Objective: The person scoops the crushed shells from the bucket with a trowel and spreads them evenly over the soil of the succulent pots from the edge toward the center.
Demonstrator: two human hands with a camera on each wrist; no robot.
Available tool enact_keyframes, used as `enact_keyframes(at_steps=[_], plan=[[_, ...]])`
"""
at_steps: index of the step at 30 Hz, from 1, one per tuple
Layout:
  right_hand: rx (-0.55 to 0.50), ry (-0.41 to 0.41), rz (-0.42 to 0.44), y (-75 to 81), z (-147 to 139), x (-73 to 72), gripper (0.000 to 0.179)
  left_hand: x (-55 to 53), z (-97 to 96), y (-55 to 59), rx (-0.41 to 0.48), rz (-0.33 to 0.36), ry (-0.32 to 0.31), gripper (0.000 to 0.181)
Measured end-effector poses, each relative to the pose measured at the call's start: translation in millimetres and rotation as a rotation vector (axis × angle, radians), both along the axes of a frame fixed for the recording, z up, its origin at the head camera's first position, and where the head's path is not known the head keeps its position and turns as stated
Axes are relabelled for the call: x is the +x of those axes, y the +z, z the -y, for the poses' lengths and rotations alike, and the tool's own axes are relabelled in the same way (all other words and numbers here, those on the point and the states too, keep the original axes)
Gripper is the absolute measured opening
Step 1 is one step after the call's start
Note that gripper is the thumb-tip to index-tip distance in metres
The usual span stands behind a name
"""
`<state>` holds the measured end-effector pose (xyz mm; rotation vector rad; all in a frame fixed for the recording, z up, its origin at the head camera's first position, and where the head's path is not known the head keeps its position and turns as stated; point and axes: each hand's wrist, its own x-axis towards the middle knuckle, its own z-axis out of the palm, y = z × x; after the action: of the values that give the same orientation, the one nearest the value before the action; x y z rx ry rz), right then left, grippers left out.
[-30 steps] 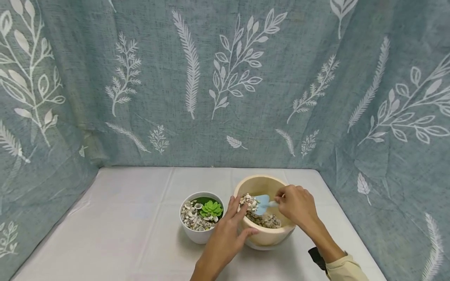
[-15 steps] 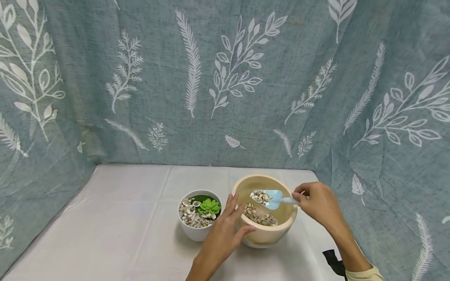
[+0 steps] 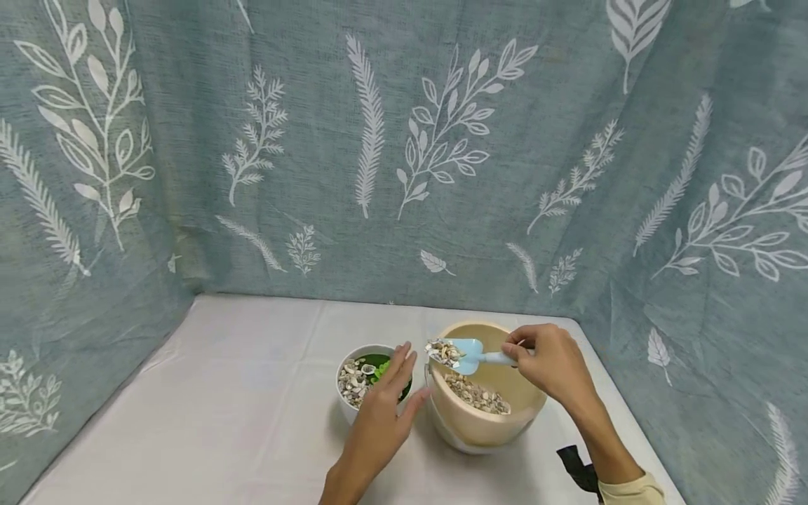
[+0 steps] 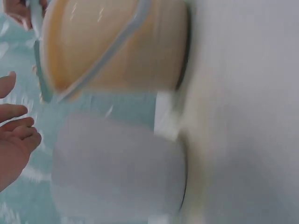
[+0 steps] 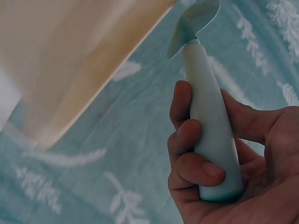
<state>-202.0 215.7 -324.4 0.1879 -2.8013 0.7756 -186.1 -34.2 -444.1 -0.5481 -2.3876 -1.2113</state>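
In the head view my right hand (image 3: 555, 365) grips the handle of a light blue hand trowel (image 3: 468, 358), its fingers curled round it in the right wrist view. A heap of small shells or pebbles (image 3: 444, 352) lies on the blade, above the left rim of a cream bucket (image 3: 486, 424). More such pieces (image 3: 476, 394) lie inside the bucket. My left hand (image 3: 379, 414), fingers extended and holding nothing, is between the bucket and a white pot (image 3: 348, 414), partly hiding the pot. Within that pot are shells (image 3: 353, 382) and a green artificial-looking succulent (image 3: 382, 370), mostly covered by the fingers.
Both containers stand on a white-covered table (image 3: 265, 393). A teal curtain (image 3: 391, 140) with white leaf prints encloses the back and sides. The bucket's grey carrying handle (image 4: 117, 44) hangs down its side. A black strap (image 3: 576, 468) dangles by the right wrist.
The trowel rose out of the bucket with its load, then moved left to the rim. My left hand has left the bucket's rim and shifted left, in front of the white pot.
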Motion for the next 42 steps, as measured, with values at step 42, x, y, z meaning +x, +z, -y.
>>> enact_keyframes(at_steps=[42], plan=[[0.56, 0.238, -0.817, 3.5, 63, -14.5, 0.017, -5.5, 74.7, -11.7, -0.015, 0.46, 0.159, 0.114]])
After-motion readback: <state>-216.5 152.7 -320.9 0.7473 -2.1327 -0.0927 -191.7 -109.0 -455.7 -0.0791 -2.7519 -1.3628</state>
